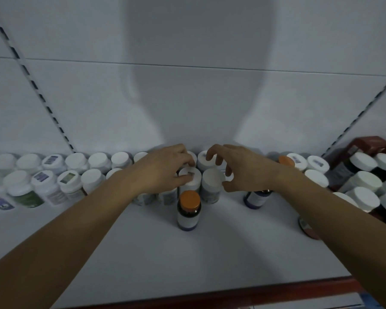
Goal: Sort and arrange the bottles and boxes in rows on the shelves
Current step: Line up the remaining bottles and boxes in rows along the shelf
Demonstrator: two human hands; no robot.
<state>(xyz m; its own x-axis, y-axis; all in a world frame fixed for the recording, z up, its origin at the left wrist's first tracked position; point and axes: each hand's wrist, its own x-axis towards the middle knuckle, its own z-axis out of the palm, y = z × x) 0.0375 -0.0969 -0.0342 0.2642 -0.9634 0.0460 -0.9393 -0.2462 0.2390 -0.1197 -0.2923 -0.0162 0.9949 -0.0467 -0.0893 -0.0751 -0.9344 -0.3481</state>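
Note:
Two rows of white-capped bottles (76, 161) line the back of the white shelf (210, 253). My left hand (165, 169) grips the cap of a white-capped bottle (191, 185) in the front row, thumb and fingers curled round it. My right hand (239, 169) hovers just right of it, fingers spread in a loose claw over a neighbouring white-capped bottle (212, 181), holding nothing. An orange-capped dark bottle (188, 210) stands alone in front of both hands.
A second orange-capped bottle (286, 160) stands in the back row, right of my right hand. A dark bottle (255, 198) sits under my right wrist. Larger dark white-capped jars (366, 181) and a red box (370, 141) crowd the right. The shelf's red front edge (254, 293) runs below.

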